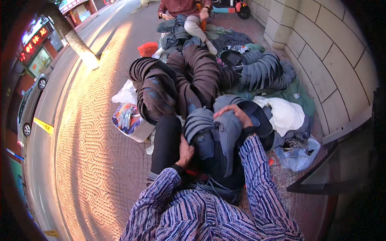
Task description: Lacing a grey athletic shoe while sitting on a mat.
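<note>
Across my lap lies a row of nested grey shoe uppers [198, 122], a small square label on the nearest tongue. My right hand [237, 115] is closed over a single grey upper [229, 130] at the right end of this row; its long tongue hangs down. Low at the row's left side, beside my dark-trousered knee, my left hand [185, 152] is closed against the edge of the uppers. Its fingertips are mostly hidden. Grey laces [215, 185] trail over my lap.
Brown nested uppers [199, 74] and more grey ones [263, 72] lie ahead. A white cloth [286, 114] and a plastic bag [297, 154] are right, near the tiled wall [321, 60]. An open bag [128, 120] stands left. Another person [185, 10] sits opposite.
</note>
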Demonstrator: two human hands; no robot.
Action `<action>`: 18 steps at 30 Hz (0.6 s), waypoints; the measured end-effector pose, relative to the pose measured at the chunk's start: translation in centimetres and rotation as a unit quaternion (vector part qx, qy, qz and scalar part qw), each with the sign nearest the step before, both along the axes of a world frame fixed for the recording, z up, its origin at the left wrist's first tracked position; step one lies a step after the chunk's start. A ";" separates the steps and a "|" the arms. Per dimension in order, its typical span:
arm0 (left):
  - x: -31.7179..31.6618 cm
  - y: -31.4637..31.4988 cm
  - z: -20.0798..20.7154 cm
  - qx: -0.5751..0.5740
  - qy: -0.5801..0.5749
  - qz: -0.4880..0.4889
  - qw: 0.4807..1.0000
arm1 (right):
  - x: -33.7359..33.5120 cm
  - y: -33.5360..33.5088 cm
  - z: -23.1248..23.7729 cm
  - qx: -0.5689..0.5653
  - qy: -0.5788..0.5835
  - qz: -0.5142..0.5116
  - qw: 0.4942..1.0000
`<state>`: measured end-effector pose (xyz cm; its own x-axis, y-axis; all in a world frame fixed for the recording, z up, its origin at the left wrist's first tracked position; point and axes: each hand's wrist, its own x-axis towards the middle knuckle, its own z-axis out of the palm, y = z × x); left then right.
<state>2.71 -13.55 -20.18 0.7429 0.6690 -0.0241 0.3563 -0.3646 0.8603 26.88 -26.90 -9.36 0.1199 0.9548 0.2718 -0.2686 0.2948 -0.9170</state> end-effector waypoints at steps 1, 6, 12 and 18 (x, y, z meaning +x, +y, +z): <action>0.4 0.1 -1.0 -0.025 0.059 0.023 0.998 | -0.3 0.1 0.1 0.016 0.005 0.007 1.000; 4.2 3.7 -2.4 0.089 0.172 -0.055 0.980 | -1.1 2.3 -2.0 -0.123 -0.077 -0.200 0.969; 1.6 4.6 9.3 -0.236 0.066 -0.166 0.955 | 1.2 6.2 -6.9 -0.154 -0.022 -0.358 0.921; 0.1 -2.6 19.2 -0.307 0.038 -0.048 0.950 | 0.6 7.4 -7.2 -0.115 -0.125 -0.471 0.865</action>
